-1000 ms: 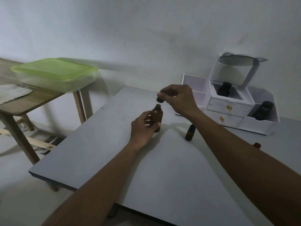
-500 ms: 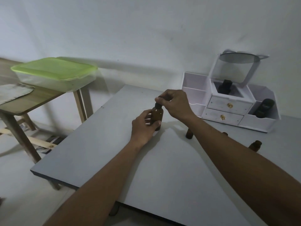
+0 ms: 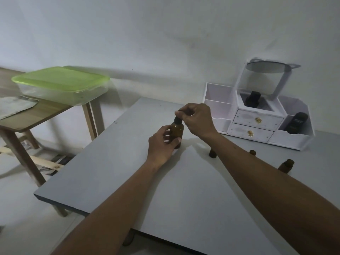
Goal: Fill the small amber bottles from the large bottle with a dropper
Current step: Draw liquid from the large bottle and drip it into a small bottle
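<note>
Setting: dim room, plain wall behind; a grey bench point(image 3: 117, 173) carries the work, with a wooden side table point(image 3: 42, 115) beyond its left edge bearing a green-lidded container point(image 3: 60, 83).
Large bottle: an amber large bottle point(image 3: 177, 131) is stood upright toward the far middle of the bench, its base on the surface so that it cannot tip while the top is worked.
Left hand: the left hand point(image 3: 161, 144) is wrapped around the bottle's body, fingers closed on it, judged to be a steadying hold.
Right hand: the right hand point(image 3: 196, 120) is pinched from above on the dark dropper cap point(image 3: 178, 120); whether the cap is threaded on or loose cannot be told.
Small bottles: three small amber bottles point(image 3: 286, 165) are stood uncapped nearer the right edge, partly hidden by the right forearm, apart from the large bottle, within reach for filling.
Organizer: a white drawer organizer point(image 3: 257, 124) is set at the far right against the wall, holding dark containers.
</note>
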